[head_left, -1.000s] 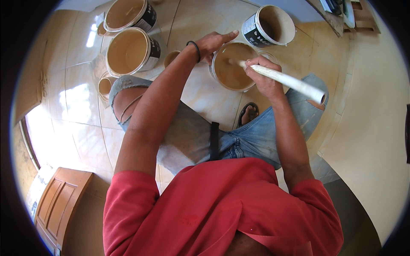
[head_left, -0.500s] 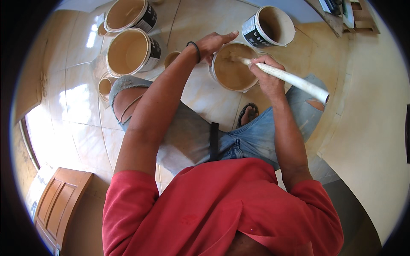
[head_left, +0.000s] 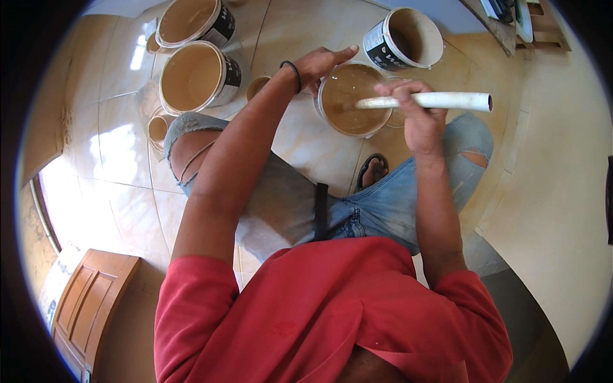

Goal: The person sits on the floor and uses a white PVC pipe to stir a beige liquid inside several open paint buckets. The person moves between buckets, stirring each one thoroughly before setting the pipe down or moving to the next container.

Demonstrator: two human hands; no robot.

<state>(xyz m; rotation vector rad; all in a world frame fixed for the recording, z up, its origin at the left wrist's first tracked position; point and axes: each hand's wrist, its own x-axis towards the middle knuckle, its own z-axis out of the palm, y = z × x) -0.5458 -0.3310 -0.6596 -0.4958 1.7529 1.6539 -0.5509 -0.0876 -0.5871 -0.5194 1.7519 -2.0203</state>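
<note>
Between my knees stands a bucket (head_left: 324, 119) of light brown liquid (head_left: 348, 84). At its far left rim is my left hand (head_left: 317, 66), thumb stretched out over the edge and the other fingers curled down the side, partly hidden. My right hand (head_left: 423, 124) is wrapped round a white plastic pipe (head_left: 454, 101). The pipe's lower end dips into the liquid near the bucket's middle, while its open hollow end points right, above my knee.
Two large buckets (head_left: 230, 76) with brown contents stand at the far left, small cups (head_left: 158, 129) beside them. Another white bucket (head_left: 433, 60) with a dark label is beyond mine, at the right. A wooden chair back (head_left: 89, 306) is at the lower left, a wall (head_left: 555, 210) at the right.
The pipe has swung from slanting to nearly level in the picture, its dipped end moving nearer me. My right hand has shifted slightly right with it. My left hand stays at the rim.
</note>
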